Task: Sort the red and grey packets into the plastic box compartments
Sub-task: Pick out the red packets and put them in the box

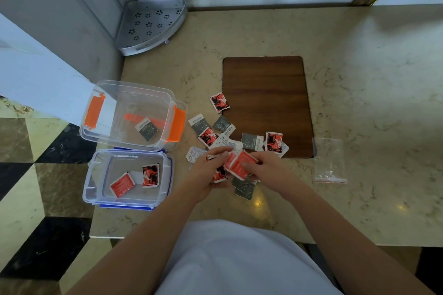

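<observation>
A loose pile of red and grey packets (pixel 249 141) lies on the marble table. My right hand (pixel 260 165) pinches a red packet (pixel 238 164) at the near side of the pile. My left hand (pixel 211 163) is closed around another red packet (pixel 219 175), which shows below its fingers. At the table's left edge stand two clear boxes. The far box with orange clips (pixel 105 112) holds one grey packet (pixel 146 129). The near box with blue clips (pixel 96 175) holds two red packets (pixel 150 175). Beneath my hands lies a grey packet (pixel 244 189).
A brown wooden board (pixel 266 88) lies behind the pile, with some packets on its near edge. An empty clear zip bag (pixel 329 163) is at the right. A perforated metal corner shelf (pixel 151 26) stands at the back left. The checkered floor drops off left of the boxes.
</observation>
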